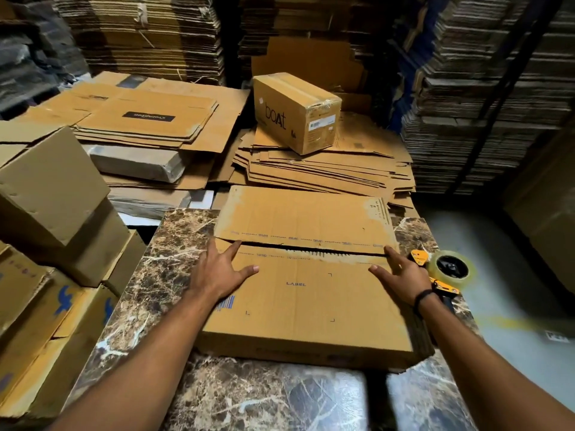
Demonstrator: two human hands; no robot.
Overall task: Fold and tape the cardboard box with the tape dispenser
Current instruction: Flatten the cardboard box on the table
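A shallow brown cardboard box (306, 306) lies on the marbled table (161, 262), its two top flaps folded down with a dark gap along the seam between them. My left hand (217, 272) rests flat on the near flap at the seam's left end, fingers spread. At the seam's right end my right hand (401, 275) presses down, also with fingers apart. The tape dispenser (445, 272), yellow with a clear tape roll, sits on the table just right of my right hand, untouched.
A sealed "boat" box (295, 112) stands on piles of flattened cartons (326, 172) beyond the table. Stacked boxes (53, 219) crowd the left side. Tall cardboard stacks (485, 98) wall the back and right. Grey floor (504, 275) lies to the right.
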